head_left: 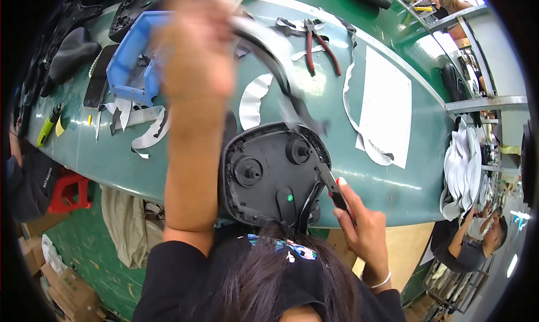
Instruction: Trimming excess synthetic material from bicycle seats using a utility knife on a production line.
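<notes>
A black bicycle saddle (264, 181) lies underside up at the table's near edge, its two round mounts showing. My right hand (362, 223) is closed around a utility knife (332, 190), whose blade reaches over the saddle's right rim. My left hand (196, 46) is raised far over the table and smeared by motion. From it a blurred black-and-white strip of cover material (275, 69) arcs down toward the saddle's far rim; the hand appears to grip its upper end. Whether the strip's lower end is still joined to the saddle is unclear.
Around lie red-handled pliers (310, 46), a blue bin (126, 69), white offcuts (256, 101), a long trimmed strip (351, 108) and a white paper sheet (387, 105). Farther left are a green-handled tool (48, 128) and more saddles (73, 58). Other people work at both sides.
</notes>
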{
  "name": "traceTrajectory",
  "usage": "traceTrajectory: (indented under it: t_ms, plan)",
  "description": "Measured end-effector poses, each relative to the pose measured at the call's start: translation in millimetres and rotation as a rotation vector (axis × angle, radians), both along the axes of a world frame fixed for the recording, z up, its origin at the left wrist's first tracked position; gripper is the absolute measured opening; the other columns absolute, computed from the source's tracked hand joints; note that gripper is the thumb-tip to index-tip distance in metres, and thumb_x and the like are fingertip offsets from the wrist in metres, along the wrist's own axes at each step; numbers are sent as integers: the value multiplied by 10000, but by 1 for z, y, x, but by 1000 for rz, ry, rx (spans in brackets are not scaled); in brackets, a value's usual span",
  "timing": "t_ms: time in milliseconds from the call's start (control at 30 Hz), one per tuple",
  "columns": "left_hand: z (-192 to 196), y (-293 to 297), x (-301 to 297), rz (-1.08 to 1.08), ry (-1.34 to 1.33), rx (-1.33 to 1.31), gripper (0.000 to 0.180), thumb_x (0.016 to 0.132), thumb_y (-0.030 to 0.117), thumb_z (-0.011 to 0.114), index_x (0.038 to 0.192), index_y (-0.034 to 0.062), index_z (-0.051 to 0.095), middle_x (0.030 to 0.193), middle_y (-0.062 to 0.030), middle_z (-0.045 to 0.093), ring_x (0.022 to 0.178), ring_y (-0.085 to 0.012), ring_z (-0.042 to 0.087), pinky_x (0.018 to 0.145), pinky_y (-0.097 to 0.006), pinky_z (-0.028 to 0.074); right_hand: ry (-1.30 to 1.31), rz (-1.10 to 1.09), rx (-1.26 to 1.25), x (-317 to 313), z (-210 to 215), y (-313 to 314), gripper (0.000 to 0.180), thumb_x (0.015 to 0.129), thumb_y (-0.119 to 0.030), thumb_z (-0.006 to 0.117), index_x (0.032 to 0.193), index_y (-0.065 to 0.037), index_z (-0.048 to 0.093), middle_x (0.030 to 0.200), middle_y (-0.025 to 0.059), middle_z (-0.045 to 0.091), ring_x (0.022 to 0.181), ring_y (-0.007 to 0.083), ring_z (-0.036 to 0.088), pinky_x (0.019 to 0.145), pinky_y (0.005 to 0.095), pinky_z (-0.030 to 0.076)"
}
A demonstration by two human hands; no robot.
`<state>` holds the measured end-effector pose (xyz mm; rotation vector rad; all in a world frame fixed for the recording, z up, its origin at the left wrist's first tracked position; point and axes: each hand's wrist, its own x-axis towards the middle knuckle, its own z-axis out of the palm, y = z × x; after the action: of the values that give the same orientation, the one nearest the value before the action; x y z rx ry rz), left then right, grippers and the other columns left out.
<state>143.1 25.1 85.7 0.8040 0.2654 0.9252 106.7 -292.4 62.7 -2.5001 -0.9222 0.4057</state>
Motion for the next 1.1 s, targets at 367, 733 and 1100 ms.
traceTrajectory:
  t_ms: [367, 733, 1100]
  plan:
    - [-97, 9, -50, -789, 806, 997, 413, 836, 398, 658, 1067, 56, 638, 884, -110, 678, 799, -173, 634, 725, -309, 483, 264, -586, 667, 42, -25, 7, 350, 901, -160, 589, 1212, -18, 511, 770, 14, 562, 579, 66, 497, 529, 203, 422]
    - [-116, 13, 49, -141, 888, 1555, 279, 762, 260, 677, 1020, 154, 659, 997, -79, 593, 987, -286, 494, 873, -434, 380, 279, 229, 384, 84, -67, 18, 461, 884, -191, 594, 1308, -55, 474, 1304, 195, 493, 1202, 355, 457, 1030, 412, 329]
    - [-118, 32, 132, -46, 587, 836, 204, 827, 222, 672, 976, 83, 660, 830, -35, 622, 799, -137, 587, 682, -289, 443, 402, -333, 1072, 374, -54, 106, 396, 824, -213, 682, 1129, 6, 556, 780, -2, 547, 733, 89, 545, 648, 221, 422]
